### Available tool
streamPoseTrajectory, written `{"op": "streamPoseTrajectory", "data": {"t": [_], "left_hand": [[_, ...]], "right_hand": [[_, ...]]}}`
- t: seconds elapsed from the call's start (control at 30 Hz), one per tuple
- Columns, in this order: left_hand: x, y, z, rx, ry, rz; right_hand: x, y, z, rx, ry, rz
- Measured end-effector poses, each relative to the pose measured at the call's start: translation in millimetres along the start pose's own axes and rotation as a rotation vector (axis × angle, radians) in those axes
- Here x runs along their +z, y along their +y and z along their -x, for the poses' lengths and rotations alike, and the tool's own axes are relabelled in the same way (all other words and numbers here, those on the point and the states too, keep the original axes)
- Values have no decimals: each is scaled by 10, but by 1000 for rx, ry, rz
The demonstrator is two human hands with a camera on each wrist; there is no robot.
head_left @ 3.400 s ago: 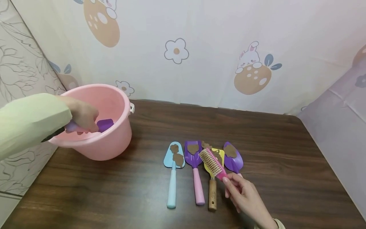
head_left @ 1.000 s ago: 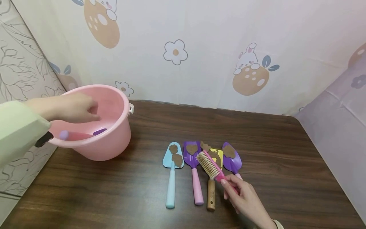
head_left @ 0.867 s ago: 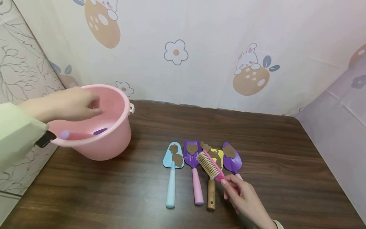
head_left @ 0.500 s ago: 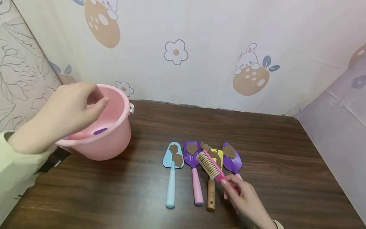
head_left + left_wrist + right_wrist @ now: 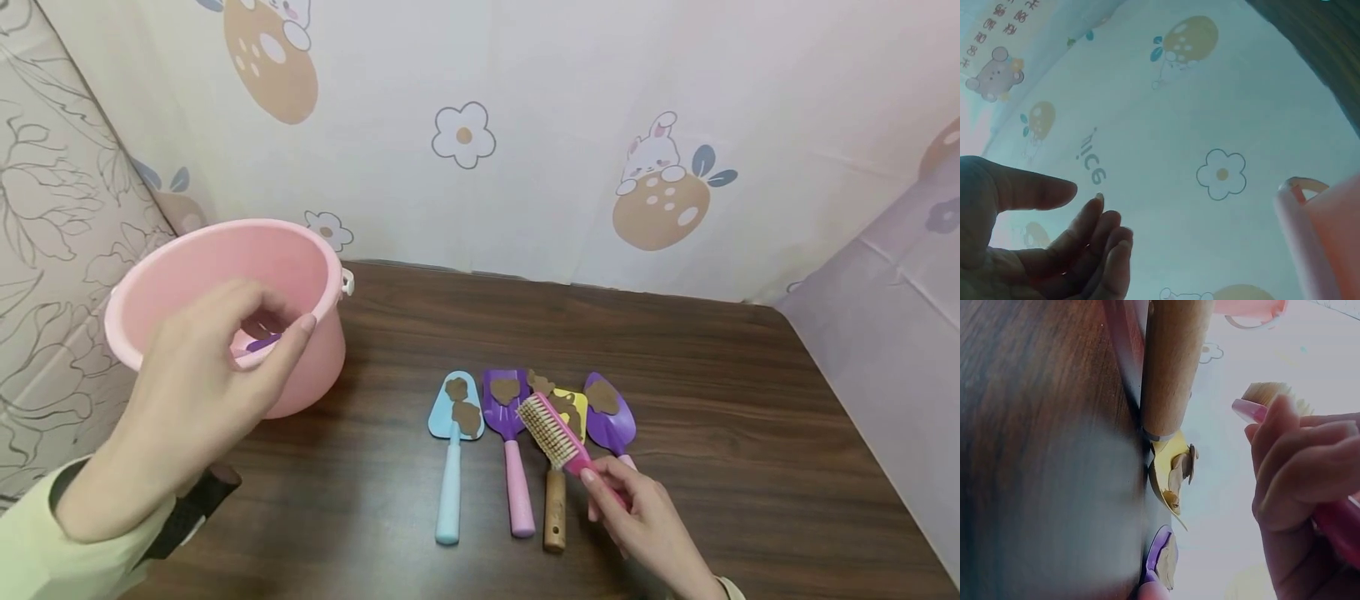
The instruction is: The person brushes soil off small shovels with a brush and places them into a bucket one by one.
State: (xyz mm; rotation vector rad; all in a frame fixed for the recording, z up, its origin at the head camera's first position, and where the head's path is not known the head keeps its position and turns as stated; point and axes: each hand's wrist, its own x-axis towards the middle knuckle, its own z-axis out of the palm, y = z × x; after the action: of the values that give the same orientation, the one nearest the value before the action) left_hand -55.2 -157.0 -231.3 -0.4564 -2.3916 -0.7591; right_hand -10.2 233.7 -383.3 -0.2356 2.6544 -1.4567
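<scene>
Right wrist: brush handle (image 5: 1338,528) seemingly within curled fingers (image 5: 1307,469)

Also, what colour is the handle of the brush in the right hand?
The brush handle is bright pink; it shows best in the head view.
</scene>
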Motion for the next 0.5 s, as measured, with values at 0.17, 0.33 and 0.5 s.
{"op": "streamPoseTrajectory", "data": {"t": [0.17, 0.33, 0.5], "left_hand": [[150, -170, 227, -21, 87, 87], [304, 19, 367, -19, 100, 228], [515, 209, 423, -108, -37, 252]], "right_hand": [[-12, -6, 9, -2, -3, 3], [-19, -14, 9, -9, 1, 4], [-14, -27, 1, -19, -3, -3]]}}
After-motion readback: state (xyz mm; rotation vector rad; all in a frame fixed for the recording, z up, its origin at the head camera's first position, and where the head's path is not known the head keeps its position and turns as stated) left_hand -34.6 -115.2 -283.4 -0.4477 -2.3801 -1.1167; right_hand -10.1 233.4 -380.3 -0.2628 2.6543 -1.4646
